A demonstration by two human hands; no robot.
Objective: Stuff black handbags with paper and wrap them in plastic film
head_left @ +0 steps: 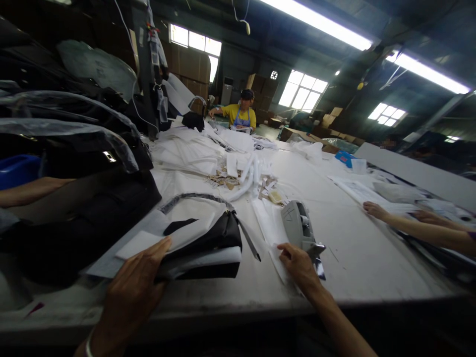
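Observation:
A black handbag (219, 232) lies on its side in front of me, its wrapped handle (197, 197) arching away towards the back. White packing sheets (203, 260) cover parts of it. My left hand (137, 277) grips the bag's near left end, fingers on top of the white sheet and the thumb mostly hidden below. To the right, my right hand (297, 265) pinches the edge of a thin white sheet (269, 223) that lies flat on the table. Just beyond that hand stands a grey tape dispenser (295, 220).
Black bags with wrapped handles (74, 213) crowd the left, where another person's arm (37, 191) reaches in. White sheets (189, 148) and paper scraps (226, 181) are heaped mid-table. A co-worker's hand (375, 210) works at the right; a person in yellow (238, 116) sits far back.

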